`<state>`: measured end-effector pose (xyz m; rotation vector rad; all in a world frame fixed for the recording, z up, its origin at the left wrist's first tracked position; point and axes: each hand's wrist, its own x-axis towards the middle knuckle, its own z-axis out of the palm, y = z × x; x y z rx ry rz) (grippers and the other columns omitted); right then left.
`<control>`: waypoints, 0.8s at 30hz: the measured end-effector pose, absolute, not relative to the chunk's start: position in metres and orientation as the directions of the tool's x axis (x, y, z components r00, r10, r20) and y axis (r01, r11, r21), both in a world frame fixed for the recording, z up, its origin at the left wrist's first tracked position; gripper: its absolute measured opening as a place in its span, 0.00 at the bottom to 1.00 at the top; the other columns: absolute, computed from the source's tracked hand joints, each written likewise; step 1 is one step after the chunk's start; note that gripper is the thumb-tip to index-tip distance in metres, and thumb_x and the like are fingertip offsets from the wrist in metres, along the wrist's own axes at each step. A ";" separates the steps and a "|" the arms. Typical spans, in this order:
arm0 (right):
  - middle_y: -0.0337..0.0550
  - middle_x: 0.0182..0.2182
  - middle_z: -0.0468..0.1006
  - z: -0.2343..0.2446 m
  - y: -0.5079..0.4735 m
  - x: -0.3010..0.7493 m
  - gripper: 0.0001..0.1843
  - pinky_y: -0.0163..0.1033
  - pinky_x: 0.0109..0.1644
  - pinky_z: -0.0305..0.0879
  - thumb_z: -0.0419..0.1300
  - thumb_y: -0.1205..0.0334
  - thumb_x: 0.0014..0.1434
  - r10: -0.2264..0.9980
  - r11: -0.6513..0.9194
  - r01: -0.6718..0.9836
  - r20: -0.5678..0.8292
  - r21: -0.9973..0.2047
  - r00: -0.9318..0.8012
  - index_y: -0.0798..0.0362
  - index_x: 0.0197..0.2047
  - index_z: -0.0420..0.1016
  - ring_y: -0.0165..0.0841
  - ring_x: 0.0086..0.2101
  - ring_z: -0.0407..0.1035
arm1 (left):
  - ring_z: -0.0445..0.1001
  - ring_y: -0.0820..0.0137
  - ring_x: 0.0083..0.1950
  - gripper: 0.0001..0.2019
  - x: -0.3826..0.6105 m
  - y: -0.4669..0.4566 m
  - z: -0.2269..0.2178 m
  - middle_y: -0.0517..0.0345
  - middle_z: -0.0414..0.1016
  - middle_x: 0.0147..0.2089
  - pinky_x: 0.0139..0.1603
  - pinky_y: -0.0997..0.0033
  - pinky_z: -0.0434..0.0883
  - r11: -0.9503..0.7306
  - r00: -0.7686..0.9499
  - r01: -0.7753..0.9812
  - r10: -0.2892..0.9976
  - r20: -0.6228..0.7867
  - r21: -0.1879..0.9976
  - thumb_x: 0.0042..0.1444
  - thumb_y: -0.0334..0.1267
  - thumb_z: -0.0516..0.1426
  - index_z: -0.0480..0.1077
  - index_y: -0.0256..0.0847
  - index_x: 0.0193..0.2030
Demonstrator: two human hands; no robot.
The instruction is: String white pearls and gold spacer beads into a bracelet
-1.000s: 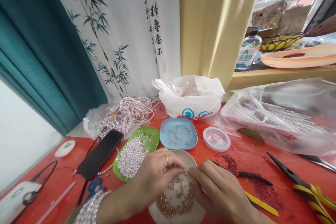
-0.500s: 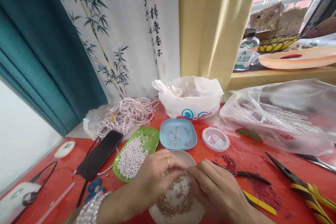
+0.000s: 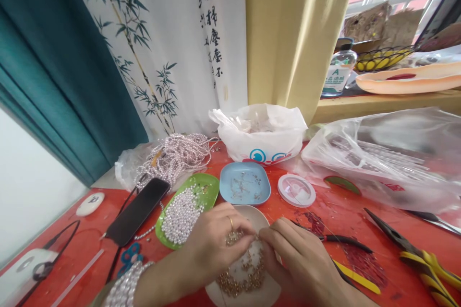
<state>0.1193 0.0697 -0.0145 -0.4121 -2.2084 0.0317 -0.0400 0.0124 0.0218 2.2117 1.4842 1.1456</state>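
My left hand [image 3: 219,235] and my right hand [image 3: 293,252] meet over a white plate [image 3: 257,213]. Gold beads [image 3: 241,283] lie scattered on that plate. The fingertips of both hands are pinched close together above it, and whatever sits between them is too small to make out. A ring and a pearl bracelet [image 3: 126,285] are on the left hand and wrist. Beside that hand stands a green tray [image 3: 213,187] of white pearl beads [image 3: 182,216]. Behind the plate is a blue tray [image 3: 245,196] holding small metal bits.
Pliers with yellow-black handles [image 3: 414,254] and a red-black handled tool [image 3: 345,240] lie on the right. A black phone [image 3: 139,211], strung pearls [image 3: 176,153] and a clear spool [image 3: 296,190] rest around the trays. Plastic bags [image 3: 262,139] stand at the back.
Both hands stay pinched over the plate, with only a very slight shift of the fingers. Everything on the table keeps its place.
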 end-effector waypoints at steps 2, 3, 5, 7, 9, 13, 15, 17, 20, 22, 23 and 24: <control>0.38 0.16 0.65 -0.014 0.070 0.119 0.13 0.33 0.21 0.51 0.47 0.74 0.53 0.309 0.942 0.288 0.771 -0.170 -0.557 0.54 0.23 0.68 0.28 0.18 0.57 | 0.68 0.72 0.29 0.04 -0.040 0.012 0.022 0.58 0.72 0.25 0.30 0.72 0.65 -0.444 0.165 0.676 0.869 0.466 0.588 0.51 0.30 0.55 0.71 0.37 0.29; 0.38 0.16 0.65 -0.014 0.070 0.119 0.13 0.33 0.21 0.51 0.47 0.74 0.53 0.311 0.941 0.291 0.773 -0.171 -0.553 0.54 0.23 0.68 0.28 0.18 0.57 | 0.68 0.72 0.29 0.04 -0.040 0.012 0.022 0.58 0.72 0.25 0.30 0.73 0.65 -0.440 0.163 0.676 0.872 0.462 0.591 0.51 0.30 0.55 0.71 0.37 0.29; 0.38 0.16 0.65 -0.014 0.070 0.119 0.13 0.33 0.21 0.51 0.47 0.74 0.53 0.313 0.941 0.294 0.773 -0.171 -0.552 0.54 0.23 0.67 0.28 0.18 0.57 | 0.68 0.72 0.30 0.04 -0.040 0.011 0.022 0.58 0.72 0.26 0.30 0.73 0.65 -0.433 0.163 0.676 0.877 0.452 0.596 0.51 0.30 0.55 0.71 0.37 0.29; 0.38 0.16 0.65 -0.013 0.069 0.119 0.13 0.33 0.21 0.51 0.47 0.74 0.53 0.309 0.941 0.296 0.775 -0.165 -0.551 0.53 0.23 0.67 0.28 0.18 0.57 | 0.68 0.72 0.29 0.04 -0.040 0.011 0.022 0.58 0.72 0.25 0.30 0.73 0.65 -0.428 0.161 0.678 0.880 0.447 0.598 0.51 0.31 0.55 0.71 0.37 0.29; 0.38 0.16 0.65 -0.012 0.069 0.119 0.13 0.33 0.21 0.51 0.47 0.74 0.53 0.302 0.943 0.294 0.780 -0.159 -0.548 0.53 0.22 0.67 0.28 0.18 0.57 | 0.68 0.72 0.29 0.04 -0.040 0.011 0.023 0.58 0.71 0.25 0.30 0.73 0.65 -0.424 0.156 0.676 0.882 0.445 0.603 0.51 0.31 0.55 0.70 0.37 0.28; 0.38 0.16 0.65 -0.012 0.069 0.119 0.13 0.33 0.21 0.51 0.47 0.74 0.52 0.301 0.943 0.290 0.782 -0.161 -0.546 0.54 0.22 0.67 0.28 0.18 0.57 | 0.68 0.72 0.30 0.03 -0.039 0.012 0.024 0.58 0.72 0.26 0.31 0.72 0.65 -0.419 0.151 0.661 0.887 0.437 0.622 0.51 0.30 0.55 0.70 0.36 0.28; 0.38 0.16 0.65 -0.013 0.069 0.119 0.13 0.33 0.21 0.51 0.48 0.74 0.52 0.309 0.942 0.289 0.778 -0.171 -0.547 0.54 0.23 0.68 0.28 0.19 0.57 | 0.68 0.72 0.30 0.04 -0.039 0.012 0.024 0.58 0.71 0.25 0.31 0.72 0.65 -0.423 0.154 0.660 0.885 0.439 0.621 0.51 0.30 0.55 0.70 0.37 0.28; 0.39 0.16 0.66 -0.013 0.069 0.119 0.13 0.33 0.21 0.51 0.48 0.74 0.53 0.311 0.941 0.291 0.778 -0.173 -0.546 0.54 0.23 0.68 0.28 0.19 0.58 | 0.68 0.72 0.30 0.04 -0.040 0.012 0.023 0.58 0.72 0.26 0.31 0.72 0.65 -0.433 0.161 0.661 0.879 0.448 0.612 0.51 0.31 0.55 0.70 0.37 0.28; 0.38 0.16 0.65 -0.012 0.069 0.119 0.13 0.33 0.21 0.52 0.47 0.73 0.54 0.303 0.942 0.296 0.782 -0.158 -0.545 0.54 0.22 0.67 0.28 0.18 0.57 | 0.68 0.72 0.30 0.04 -0.041 0.012 0.020 0.58 0.72 0.26 0.31 0.72 0.65 -0.456 0.179 0.662 0.867 0.465 0.595 0.52 0.32 0.55 0.71 0.38 0.30; 0.38 0.16 0.65 -0.011 0.068 0.119 0.14 0.33 0.21 0.52 0.47 0.73 0.54 0.300 0.943 0.294 0.781 -0.156 -0.548 0.54 0.23 0.68 0.28 0.18 0.57 | 0.68 0.71 0.31 0.04 -0.041 0.012 0.018 0.58 0.73 0.27 0.32 0.71 0.65 -0.472 0.194 0.661 0.858 0.475 0.583 0.53 0.32 0.54 0.71 0.38 0.31; 0.38 0.16 0.65 -0.010 0.068 0.120 0.14 0.32 0.21 0.52 0.47 0.73 0.54 0.303 0.943 0.291 0.779 -0.161 -0.549 0.54 0.23 0.68 0.27 0.18 0.58 | 0.68 0.71 0.31 0.04 -0.041 0.012 0.017 0.58 0.73 0.28 0.33 0.71 0.65 -0.481 0.201 0.661 0.853 0.482 0.575 0.53 0.32 0.54 0.71 0.38 0.32; 0.38 0.16 0.65 -0.010 0.068 0.120 0.13 0.32 0.21 0.53 0.47 0.73 0.54 0.304 0.944 0.286 0.779 -0.167 -0.549 0.54 0.24 0.68 0.27 0.18 0.58 | 0.68 0.71 0.32 0.04 -0.041 0.012 0.017 0.58 0.73 0.28 0.33 0.71 0.66 -0.490 0.206 0.661 0.847 0.490 0.568 0.53 0.32 0.55 0.71 0.38 0.33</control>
